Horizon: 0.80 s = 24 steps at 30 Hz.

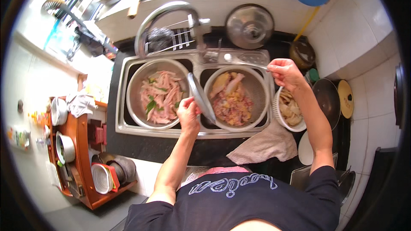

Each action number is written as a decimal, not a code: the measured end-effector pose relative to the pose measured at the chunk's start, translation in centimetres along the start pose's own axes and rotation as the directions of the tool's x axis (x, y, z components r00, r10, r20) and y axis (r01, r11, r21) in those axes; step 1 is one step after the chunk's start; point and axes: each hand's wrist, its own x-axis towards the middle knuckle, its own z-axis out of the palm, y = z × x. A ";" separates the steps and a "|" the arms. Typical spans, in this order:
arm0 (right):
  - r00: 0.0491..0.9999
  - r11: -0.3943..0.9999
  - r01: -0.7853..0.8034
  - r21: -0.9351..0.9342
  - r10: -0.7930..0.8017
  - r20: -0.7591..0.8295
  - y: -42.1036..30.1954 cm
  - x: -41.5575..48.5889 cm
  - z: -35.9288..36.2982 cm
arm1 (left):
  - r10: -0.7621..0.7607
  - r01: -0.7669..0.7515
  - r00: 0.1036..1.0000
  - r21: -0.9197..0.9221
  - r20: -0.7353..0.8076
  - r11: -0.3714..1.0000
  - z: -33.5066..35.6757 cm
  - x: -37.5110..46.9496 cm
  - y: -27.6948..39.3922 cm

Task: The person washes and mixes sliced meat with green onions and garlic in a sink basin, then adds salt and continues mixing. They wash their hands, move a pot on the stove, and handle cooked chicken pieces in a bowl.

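Observation:
My left hand (188, 115) grips a round metal lid or dish (201, 98), tilted nearly edge-on between the two sink basins. My right hand (285, 74) pinches the handle of a spoon (249, 63); something white sits at the spoon's far end. The spoon is over the back rim of a metal colander (261, 107) in the right basin. In that colander lie raw poultry pieces and chopped meat with yellow fat (232, 106). The left basin holds a steel bowl (133, 102) of pale pink chicken feet (163, 94) mixed with green leaves.
Behind the double sink (205, 134) arches a chrome faucet (157, 9), and a glass lid (250, 25) leans on the wall. Beside my right forearm stand a white basket (297, 127) of pale pieces and a dark pan (327, 102). A towel (266, 146) drapes over the counter's front edge.

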 end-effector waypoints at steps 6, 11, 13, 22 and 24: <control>0.968 0.994 -0.097 0.045 0.084 0.239 2.8 3.9 13.7 | 0.071 -0.090 0.979 -0.091 -0.189 0.992 -11.1 -1.7 6.4; 0.969 0.996 -0.087 -0.028 0.091 0.231 4.8 6.6 20.0 | 0.120 -0.138 0.962 -0.058 -0.245 0.989 -15.7 -2.0 9.4; 0.984 0.990 -0.055 -0.133 0.075 0.158 5.4 7.3 21.4 | 0.129 -0.143 0.963 -0.043 -0.235 0.989 -16.5 -1.8 10.0; 0.967 0.970 0.217 -0.109 -0.229 -0.116 5.2 3.6 12.9 | 0.156 -0.158 0.987 0.196 0.024 0.968 -10.5 0.3 8.9; 0.885 0.948 0.313 -0.061 -0.314 -0.344 4.0 1.3 6.4 | 0.118 -0.148 0.985 0.258 0.129 0.955 -6.0 0.9 7.5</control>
